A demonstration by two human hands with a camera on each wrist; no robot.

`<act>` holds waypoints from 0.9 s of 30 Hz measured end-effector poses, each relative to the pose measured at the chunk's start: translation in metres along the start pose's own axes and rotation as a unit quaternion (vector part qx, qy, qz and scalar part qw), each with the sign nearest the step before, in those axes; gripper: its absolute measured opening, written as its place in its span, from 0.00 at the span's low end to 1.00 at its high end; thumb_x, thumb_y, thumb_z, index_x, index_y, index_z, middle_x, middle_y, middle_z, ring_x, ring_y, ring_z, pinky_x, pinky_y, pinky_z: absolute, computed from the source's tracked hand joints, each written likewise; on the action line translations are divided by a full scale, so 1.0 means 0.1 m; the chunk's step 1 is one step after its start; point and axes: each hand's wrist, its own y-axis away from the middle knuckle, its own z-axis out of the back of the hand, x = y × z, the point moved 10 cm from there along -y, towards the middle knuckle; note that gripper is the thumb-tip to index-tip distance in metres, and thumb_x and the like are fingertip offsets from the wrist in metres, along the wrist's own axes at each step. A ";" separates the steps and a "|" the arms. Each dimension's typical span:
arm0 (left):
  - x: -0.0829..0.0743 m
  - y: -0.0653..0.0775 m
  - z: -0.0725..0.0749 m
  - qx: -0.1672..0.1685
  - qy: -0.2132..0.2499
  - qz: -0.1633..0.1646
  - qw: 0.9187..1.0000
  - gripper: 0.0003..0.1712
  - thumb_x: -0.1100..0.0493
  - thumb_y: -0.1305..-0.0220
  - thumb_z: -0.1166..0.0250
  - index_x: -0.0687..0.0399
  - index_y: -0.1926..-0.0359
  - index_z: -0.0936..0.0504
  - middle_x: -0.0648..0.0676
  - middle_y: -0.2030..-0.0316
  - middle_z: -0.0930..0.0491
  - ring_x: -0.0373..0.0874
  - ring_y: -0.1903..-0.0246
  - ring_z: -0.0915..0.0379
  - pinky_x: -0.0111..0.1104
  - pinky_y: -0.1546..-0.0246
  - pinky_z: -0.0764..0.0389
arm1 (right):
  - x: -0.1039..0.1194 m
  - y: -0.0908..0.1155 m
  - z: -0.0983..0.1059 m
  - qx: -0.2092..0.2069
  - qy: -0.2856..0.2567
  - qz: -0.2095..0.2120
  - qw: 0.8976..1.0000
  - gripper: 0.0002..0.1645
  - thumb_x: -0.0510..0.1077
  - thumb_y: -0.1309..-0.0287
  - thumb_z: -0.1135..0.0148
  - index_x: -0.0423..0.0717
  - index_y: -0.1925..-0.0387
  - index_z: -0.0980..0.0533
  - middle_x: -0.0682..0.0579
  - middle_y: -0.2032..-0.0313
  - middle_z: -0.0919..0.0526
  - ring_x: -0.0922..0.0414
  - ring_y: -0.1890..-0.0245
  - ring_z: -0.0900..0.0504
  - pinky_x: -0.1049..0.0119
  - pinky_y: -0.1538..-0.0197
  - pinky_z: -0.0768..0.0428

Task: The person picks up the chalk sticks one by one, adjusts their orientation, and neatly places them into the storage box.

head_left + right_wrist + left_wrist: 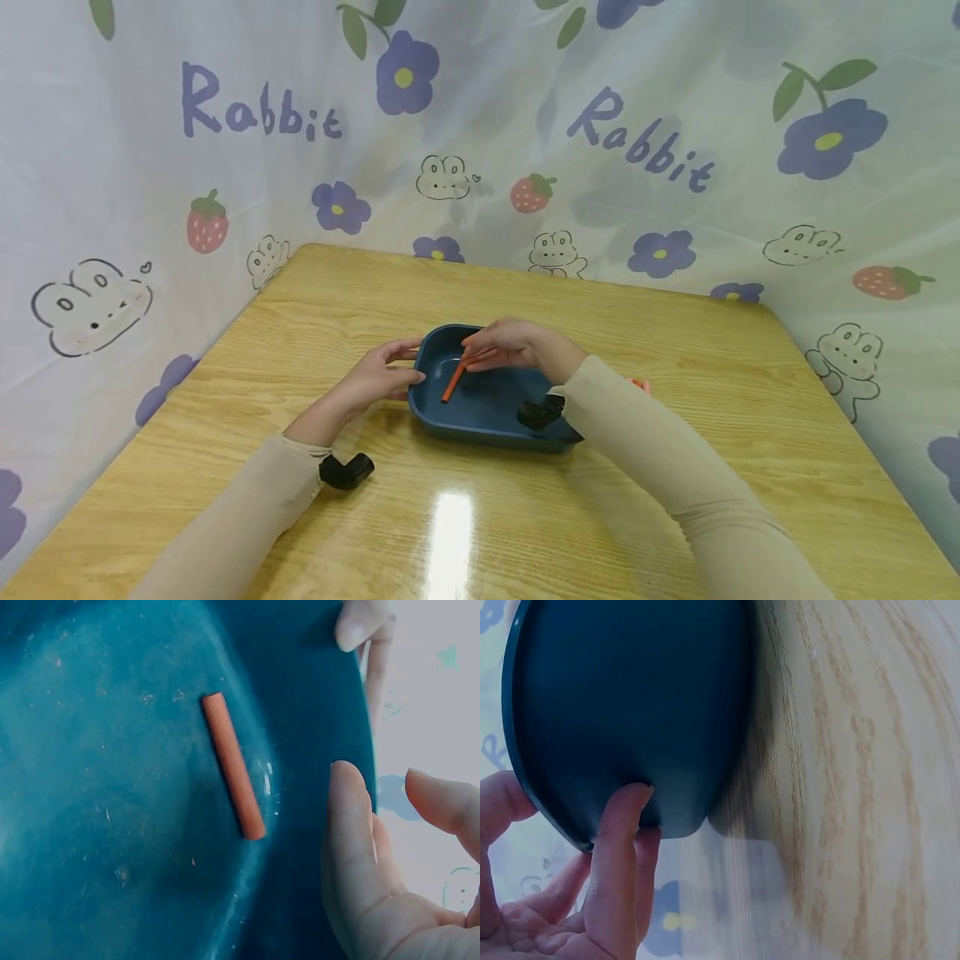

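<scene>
A dark blue rectangular basin (480, 429) with rounded corners stands on the table. My left hand (378, 377) grips its left end, thumb over the rim and fingers against the outer wall (630, 712). A short orange stick (234, 766) lies on the basin's floor near the left end. Over the basin, my right hand (510, 343) has its fingers extended and its thumb held apart. In the right wrist view nothing sits between that thumb and the fingers (349, 840), and the stick lies apart from them. My right forearm hides the basin's right end.
A pink object (641, 385) shows partly behind the right sleeve, too covered to identify. The wooden table (360, 292) meets a white patterned curtain (480, 108) at the back and sides. Each wrist carries a small black camera (347, 472).
</scene>
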 end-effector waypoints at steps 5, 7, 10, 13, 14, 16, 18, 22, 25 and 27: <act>-0.01 0.01 0.00 -0.001 -0.003 -0.005 1.000 0.37 0.66 0.39 0.40 0.56 0.31 0.43 0.66 0.38 0.40 0.55 0.54 0.25 0.40 0.61 0.19 | 0.03 0.16 0.09 -0.006 -0.007 0.028 1.000 0.27 0.32 0.35 0.52 0.27 0.36 0.41 0.30 0.40 0.36 0.46 0.48 0.24 0.58 0.45 0.26; 0.00 0.01 0.00 0.001 -0.004 -0.007 1.000 0.37 0.66 0.39 0.40 0.57 0.31 0.43 0.67 0.38 0.40 0.54 0.54 0.25 0.40 0.61 0.19 | 0.03 0.22 0.12 -0.008 -0.005 0.037 0.999 0.27 0.32 0.35 0.52 0.27 0.36 0.41 0.29 0.40 0.36 0.48 0.53 0.22 0.58 0.45 0.26; 0.01 0.01 0.00 0.001 -0.004 -0.008 1.000 0.37 0.66 0.39 0.39 0.58 0.31 0.42 0.67 0.39 0.40 0.55 0.54 0.25 0.40 0.61 0.19 | 0.01 0.31 0.17 -0.005 0.001 0.045 0.999 0.27 0.30 0.35 0.52 0.27 0.36 0.42 0.28 0.39 0.38 0.47 0.52 0.22 0.58 0.45 0.26; 0.02 0.01 -0.01 0.002 -0.006 -0.008 1.000 0.37 0.66 0.39 0.40 0.58 0.31 0.43 0.67 0.39 0.40 0.56 0.54 0.25 0.40 0.61 0.19 | 0.00 0.40 0.19 0.002 0.006 0.056 0.998 0.28 0.30 0.35 0.53 0.26 0.36 0.43 0.27 0.39 0.40 0.41 0.44 0.29 0.58 0.44 0.27; 0.02 0.01 0.00 -0.001 -0.004 -0.006 1.000 0.36 0.66 0.39 0.40 0.57 0.31 0.42 0.67 0.39 0.40 0.56 0.54 0.25 0.40 0.61 0.19 | 0.00 0.43 0.20 0.002 0.007 0.058 0.998 0.28 0.30 0.36 0.52 0.27 0.36 0.43 0.27 0.39 0.40 0.41 0.42 0.31 0.58 0.44 0.27; 0.02 0.01 0.00 -0.002 -0.003 -0.006 1.000 0.36 0.67 0.39 0.40 0.57 0.31 0.42 0.67 0.39 0.40 0.57 0.53 0.25 0.40 0.61 0.19 | 0.00 0.49 0.22 0.004 0.015 0.066 0.998 0.28 0.30 0.36 0.52 0.26 0.36 0.44 0.26 0.39 0.39 0.40 0.41 0.32 0.57 0.44 0.27; 0.01 0.02 0.00 -0.002 -0.001 -0.005 1.000 0.36 0.67 0.39 0.40 0.57 0.31 0.42 0.67 0.38 0.40 0.57 0.53 0.25 0.41 0.61 0.19 | -0.01 0.56 0.24 0.004 0.019 0.072 0.997 0.28 0.30 0.36 0.52 0.26 0.36 0.44 0.26 0.41 0.37 0.41 0.44 0.29 0.56 0.43 0.28; 0.01 0.02 -0.01 0.001 0.002 -0.005 1.000 0.36 0.67 0.39 0.41 0.57 0.31 0.42 0.67 0.38 0.40 0.56 0.54 0.25 0.41 0.61 0.19 | -0.05 0.71 0.30 0.009 0.029 0.085 0.996 0.29 0.30 0.37 0.52 0.24 0.36 0.44 0.34 0.54 0.24 0.49 0.53 0.21 0.52 0.41 0.32; 0.01 0.02 -0.02 0.003 0.004 -0.005 1.000 0.36 0.67 0.39 0.41 0.57 0.31 0.42 0.67 0.38 0.40 0.56 0.54 0.25 0.41 0.61 0.19 | -0.08 0.80 0.33 0.013 0.030 0.093 0.995 0.29 0.30 0.36 0.52 0.23 0.36 0.45 0.42 0.58 0.21 0.51 0.55 0.20 0.52 0.41 0.32; 0.00 0.01 -0.02 0.003 0.004 -0.006 1.000 0.36 0.67 0.39 0.41 0.57 0.31 0.43 0.67 0.38 0.40 0.56 0.54 0.25 0.41 0.61 0.19 | -0.10 0.86 0.35 0.012 0.027 0.096 0.995 0.29 0.30 0.36 0.52 0.22 0.37 0.45 0.42 0.58 0.21 0.52 0.56 0.20 0.53 0.41 0.31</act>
